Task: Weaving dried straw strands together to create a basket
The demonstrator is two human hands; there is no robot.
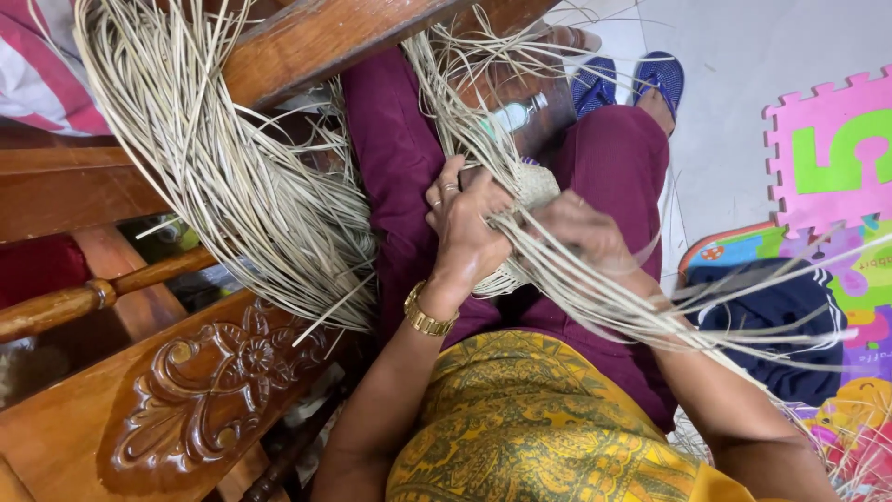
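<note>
You have no packages, labels or screens before you; the nearest thing to a sign is the pink foam puzzle mat tile (pixel 830 149) on the floor at your far right, bearing a large green numeral. Below it lies what seems a colourful printed play mat (pixel 859 279), partly hidden by strands.

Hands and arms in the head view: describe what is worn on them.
Both forearms are bare, with no sleeves reaching them. The left hand wears a ring on a finger, and a gold-coloured link watch or bracelet circles that wrist. The right hand shows no jewellery that can be made out.
</note>
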